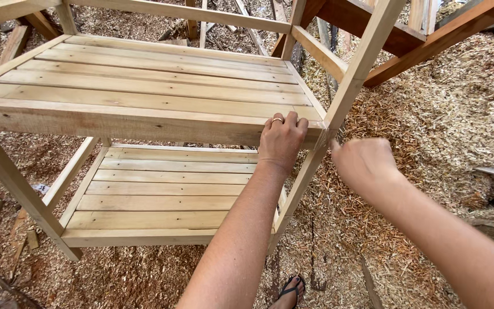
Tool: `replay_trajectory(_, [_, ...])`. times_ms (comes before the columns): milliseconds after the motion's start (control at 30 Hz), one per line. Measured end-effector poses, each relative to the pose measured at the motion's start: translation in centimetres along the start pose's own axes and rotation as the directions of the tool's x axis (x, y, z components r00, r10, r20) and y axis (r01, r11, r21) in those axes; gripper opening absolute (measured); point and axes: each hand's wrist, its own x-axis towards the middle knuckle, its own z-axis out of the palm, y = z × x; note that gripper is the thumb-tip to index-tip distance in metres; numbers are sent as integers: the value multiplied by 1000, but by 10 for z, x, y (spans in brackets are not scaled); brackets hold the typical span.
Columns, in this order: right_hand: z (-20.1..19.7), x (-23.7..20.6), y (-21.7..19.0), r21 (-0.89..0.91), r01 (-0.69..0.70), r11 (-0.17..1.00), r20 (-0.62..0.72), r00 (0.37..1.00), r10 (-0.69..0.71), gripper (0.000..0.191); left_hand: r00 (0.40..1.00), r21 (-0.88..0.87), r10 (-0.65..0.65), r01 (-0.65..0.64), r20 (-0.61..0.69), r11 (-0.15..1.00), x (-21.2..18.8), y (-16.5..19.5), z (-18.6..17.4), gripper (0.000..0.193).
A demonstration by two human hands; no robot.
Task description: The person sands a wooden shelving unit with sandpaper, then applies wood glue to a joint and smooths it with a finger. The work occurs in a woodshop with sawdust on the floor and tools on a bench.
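Head view, left hand gripping shelf edge, right hand fisted beside post

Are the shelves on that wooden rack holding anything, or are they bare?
Bare: both slatted shelves show only planks; just the left hand grips the upper one's edge.

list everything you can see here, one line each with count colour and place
wooden shelf frame: one, pale bare wood, centre and left
upper slatted shelf: one, pale wood, top of the frame
lower slatted shelf: one, pale wood, below it
corner post: one, pale wood, slanting at centre right
reddish beams: a few, darker wood, top right
wood shavings: a thick layer, tan, all over the ground
sandalled foot: one, dark strap, bottom centre
left hand: one, ring on a finger, fingers over the upper shelf's front edge
right hand: one, closed, blurred, beside the corner post
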Motion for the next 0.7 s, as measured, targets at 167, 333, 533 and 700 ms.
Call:
replay_trajectory(167, [7,-12,2,290,-98,952,29,995,94,44,1000,27,0,0,21,1000,0,2,-1,37])
replay_trajectory(333, [3,17,7,490,-188,851,0,976,216,60,995,79,6,-14,97,997,2,1,-1,41])
replay_trajectory(533, [7,43,0,693,-219,687,23,959,283,65,997,71,1,-7,79,997,0,1,-3,42])
replay_trajectory(700, [6,39,-13,612,-279,740,111,957,269,69,998,50,17,-20,60,999,-1,-2,-3,39])
